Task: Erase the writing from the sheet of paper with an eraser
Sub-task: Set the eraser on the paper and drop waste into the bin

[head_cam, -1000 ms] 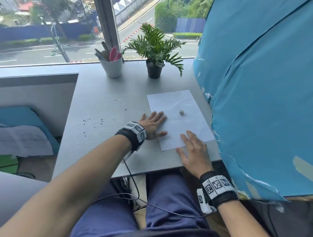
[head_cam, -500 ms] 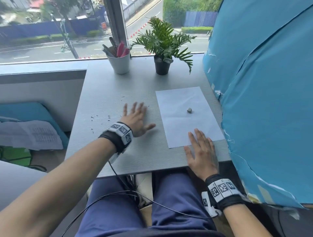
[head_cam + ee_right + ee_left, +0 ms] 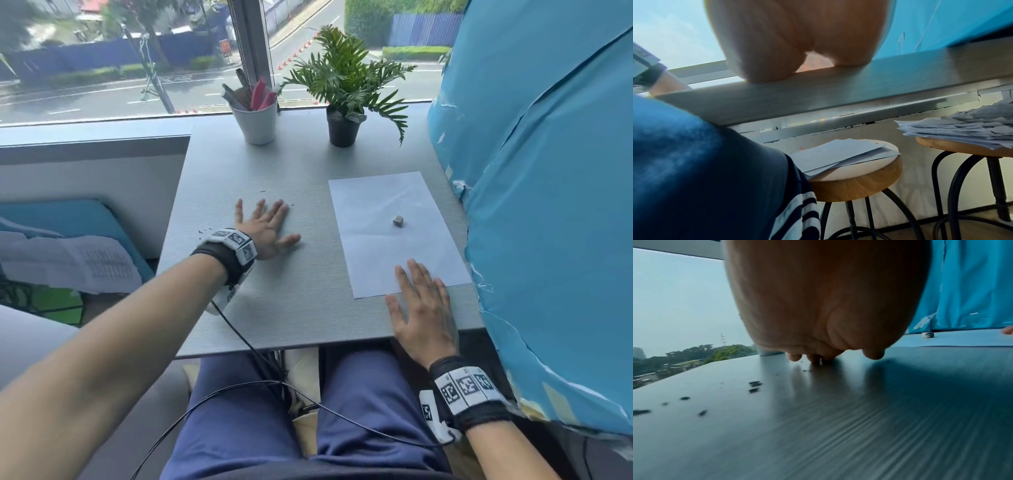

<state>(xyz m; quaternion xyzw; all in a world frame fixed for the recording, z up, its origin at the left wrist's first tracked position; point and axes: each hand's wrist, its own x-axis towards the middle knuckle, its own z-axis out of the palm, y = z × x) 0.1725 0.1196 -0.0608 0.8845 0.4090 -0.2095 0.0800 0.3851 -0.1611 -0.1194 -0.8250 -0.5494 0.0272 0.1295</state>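
Right hand (image 3: pixel 423 315) is laid flat at the near edge of the table (image 3: pixel 274 308), fingers straight and slightly spread, fingertips resting on the near edge of the sheet of paper (image 3: pixel 383 246); nothing is held. Left hand (image 3: pixel 265 228) is pressed flat on bare table, fingers splayed, well left of the sheet, empty. Dark crumbs (image 3: pixel 754 386) are scattered beside it. Eraser (image 3: pixel 397 221) is seen lying loose mid-sheet, untouched by either hand. No writing can be made out. White cup (image 3: pixel 257 123) and potted plant (image 3: pixel 346 89) are placed at the far edge.
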